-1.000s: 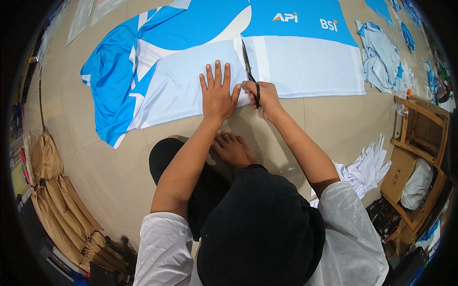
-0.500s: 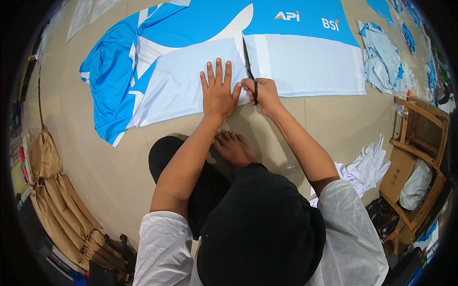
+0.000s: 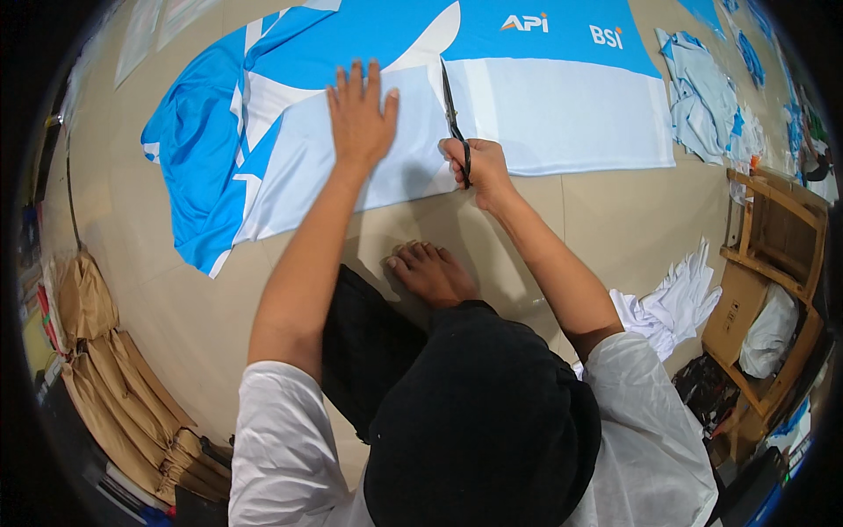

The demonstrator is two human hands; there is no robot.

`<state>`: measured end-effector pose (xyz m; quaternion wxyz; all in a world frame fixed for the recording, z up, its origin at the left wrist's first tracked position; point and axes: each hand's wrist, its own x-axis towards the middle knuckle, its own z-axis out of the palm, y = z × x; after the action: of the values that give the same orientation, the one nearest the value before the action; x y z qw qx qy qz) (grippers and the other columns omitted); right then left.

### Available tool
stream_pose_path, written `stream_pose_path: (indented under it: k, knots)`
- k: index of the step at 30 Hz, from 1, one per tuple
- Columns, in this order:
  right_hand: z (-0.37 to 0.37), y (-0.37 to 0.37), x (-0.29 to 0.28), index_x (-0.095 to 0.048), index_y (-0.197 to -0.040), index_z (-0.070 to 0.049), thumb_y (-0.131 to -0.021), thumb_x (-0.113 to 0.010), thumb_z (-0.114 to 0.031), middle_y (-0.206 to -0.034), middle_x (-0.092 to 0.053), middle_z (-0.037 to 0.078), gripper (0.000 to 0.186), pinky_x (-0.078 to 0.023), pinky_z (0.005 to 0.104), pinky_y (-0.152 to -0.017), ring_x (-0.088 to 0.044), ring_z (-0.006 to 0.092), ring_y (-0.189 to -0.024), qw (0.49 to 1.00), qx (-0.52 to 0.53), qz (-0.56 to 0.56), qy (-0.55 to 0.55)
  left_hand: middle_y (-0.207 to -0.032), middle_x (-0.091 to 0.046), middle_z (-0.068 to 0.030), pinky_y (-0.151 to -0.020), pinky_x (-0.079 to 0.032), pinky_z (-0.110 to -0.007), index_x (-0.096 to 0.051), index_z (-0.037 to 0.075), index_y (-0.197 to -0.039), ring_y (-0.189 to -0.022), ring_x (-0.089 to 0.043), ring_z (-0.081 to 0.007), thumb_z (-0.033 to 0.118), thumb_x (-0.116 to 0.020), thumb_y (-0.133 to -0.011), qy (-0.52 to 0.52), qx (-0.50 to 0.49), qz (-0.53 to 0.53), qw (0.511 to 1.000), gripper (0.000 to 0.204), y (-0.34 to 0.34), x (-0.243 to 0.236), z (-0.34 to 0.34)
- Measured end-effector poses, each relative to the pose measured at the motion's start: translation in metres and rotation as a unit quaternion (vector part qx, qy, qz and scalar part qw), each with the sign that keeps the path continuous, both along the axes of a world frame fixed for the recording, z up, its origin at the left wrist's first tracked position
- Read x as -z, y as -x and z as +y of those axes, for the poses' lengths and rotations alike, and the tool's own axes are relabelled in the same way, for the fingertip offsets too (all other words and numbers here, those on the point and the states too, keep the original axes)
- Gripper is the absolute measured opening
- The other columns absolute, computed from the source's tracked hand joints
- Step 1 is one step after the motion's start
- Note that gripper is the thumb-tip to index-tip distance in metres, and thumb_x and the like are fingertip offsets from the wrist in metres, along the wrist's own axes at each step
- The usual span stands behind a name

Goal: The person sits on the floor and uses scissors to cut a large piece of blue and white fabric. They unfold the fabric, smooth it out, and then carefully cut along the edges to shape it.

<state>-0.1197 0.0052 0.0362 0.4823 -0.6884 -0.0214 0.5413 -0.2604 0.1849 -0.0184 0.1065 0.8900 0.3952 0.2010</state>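
A blue and white printed fabric (image 3: 562, 114) lies spread on the tiled floor in front of me, its pale underside facing up along the near part. My right hand (image 3: 479, 171) grips a pair of scissors (image 3: 452, 119) with black handles. Their blades point away from me, along a cut between two pale sections, and the tips reach the blue part. To the left, my left hand (image 3: 360, 123) is over the pale fabric with its fingers spread and holds nothing. At the fabric's left end, a blue part (image 3: 198, 149) is bunched in folds.
White cloth scraps (image 3: 667, 303) lie in a heap at the right, beside a wooden frame (image 3: 773, 272) with a cardboard box (image 3: 736, 316). More pale blue fabric (image 3: 698, 97) is crumpled at the far right. Brown wrapped material (image 3: 123, 386) stands at the left. My bare foot (image 3: 435, 274) rests near the fabric's edge.
My left hand has moved left and farther away over the fabric, away from the scissors. The right hand keeps hold of the scissors in nearly the same place.
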Motion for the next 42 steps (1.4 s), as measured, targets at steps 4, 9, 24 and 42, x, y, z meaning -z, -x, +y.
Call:
stream_pose_path:
  k: [4,9,24,42]
  knots:
    - [-0.001,0.0,0.007,-0.062,-0.073,-0.007,-0.084,-0.085,-0.027,-0.064,-0.058,0.002,0.033,-0.04,0.0301,-0.047,-0.053,0.0125,-0.052,1.0,-0.003,-0.002,0.005,-0.174,-0.035,-0.0214,-0.129,-0.016,-0.069,-0.043,0.018,-0.167,-0.161,-0.025,-0.0495,0.052,-0.046,-0.111,-0.012,-0.012,0.081,0.997,0.066,0.019,0.004,0.035]
    - [-0.002,0.0,0.006,-0.061,-0.073,-0.007,-0.088,-0.085,-0.025,-0.064,-0.059,0.003,0.034,-0.041,0.0307,-0.047,-0.053,0.0129,-0.052,1.0,-0.009,-0.019,0.023,-0.175,-0.033,-0.0197,-0.13,-0.013,-0.068,-0.039,0.02,-0.169,-0.163,-0.021,-0.049,0.055,-0.044,-0.111,0.006,-0.019,0.06,0.998,0.069,0.022,0.008,0.035]
    - [0.004,-0.001,0.001,-0.062,-0.073,-0.007,-0.089,-0.083,-0.022,-0.062,-0.058,0.003,0.03,-0.041,0.0283,-0.044,-0.053,0.0114,-0.051,1.0,-0.012,-0.02,0.016,-0.176,-0.032,-0.0191,-0.129,-0.012,-0.069,-0.037,0.021,-0.17,-0.163,-0.019,-0.0483,0.057,-0.043,-0.111,-0.003,-0.015,0.075,0.997,0.07,0.024,0.006,0.033]
    - [0.011,-0.008,0.001,-0.062,-0.072,-0.005,-0.084,-0.082,-0.022,-0.061,-0.058,0.004,0.029,-0.041,0.0275,-0.044,-0.053,0.012,-0.049,1.0,-0.007,-0.018,-0.001,-0.175,-0.033,-0.019,-0.13,-0.012,-0.068,-0.039,0.02,-0.17,-0.163,-0.021,-0.0486,0.056,-0.044,-0.111,-0.008,-0.016,0.066,0.998,0.069,0.024,0.006,0.032]
